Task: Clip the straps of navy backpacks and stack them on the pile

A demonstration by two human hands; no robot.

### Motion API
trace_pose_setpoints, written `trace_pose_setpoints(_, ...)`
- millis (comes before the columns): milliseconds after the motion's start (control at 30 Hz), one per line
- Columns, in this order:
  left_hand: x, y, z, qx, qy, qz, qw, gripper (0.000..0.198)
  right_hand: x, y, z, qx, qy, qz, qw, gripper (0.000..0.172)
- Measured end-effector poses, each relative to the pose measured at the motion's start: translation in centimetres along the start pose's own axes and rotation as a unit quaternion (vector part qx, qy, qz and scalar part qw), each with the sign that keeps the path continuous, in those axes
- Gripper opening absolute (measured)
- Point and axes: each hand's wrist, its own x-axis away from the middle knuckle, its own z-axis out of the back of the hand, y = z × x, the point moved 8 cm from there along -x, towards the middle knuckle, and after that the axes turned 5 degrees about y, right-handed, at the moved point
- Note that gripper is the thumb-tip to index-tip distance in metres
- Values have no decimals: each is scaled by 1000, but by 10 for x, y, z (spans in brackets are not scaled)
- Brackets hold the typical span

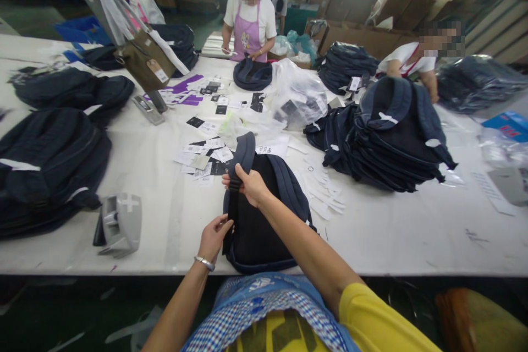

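A dark navy backpack lies on the white table right in front of me, its black back panel facing up. My right hand is closed around one padded shoulder strap near its buckle, lifting it off the panel. Lower down, my left hand pinches the black webbing of that strap at the backpack's left edge. The other shoulder strap rests along the right side of the panel. My right forearm crosses over part of the backpack.
Stacked backpacks stand at the right and left. A grey tape dispenser sits at the left front. Paper tags, white strips and a clear plastic bag lie beyond. Across the table, a co-worker handles another backpack.
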Motion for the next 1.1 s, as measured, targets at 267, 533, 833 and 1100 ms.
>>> trace_pose_setpoints(267, -20, -7, -8, -133, -56, -8, 989, 40, 15, 7, 1, -11, -26, -30, 999, 42)
trace_pose_setpoints(533, -43, -2, -21, -265, -175, -83, 945, 29, 36, 5, 14, 55, -8, -2, 998, 49)
trace_pose_setpoints(833, -63, -11, -13, -289, -158, -51, 943, 25, 97, 109, 66, 113, 16, -128, 985, 52)
trace_pose_setpoints(1100, -73, -40, -14, -277, -162, 38, 946, 29, 95, 202, 96, 181, 24, -218, 959, 53)
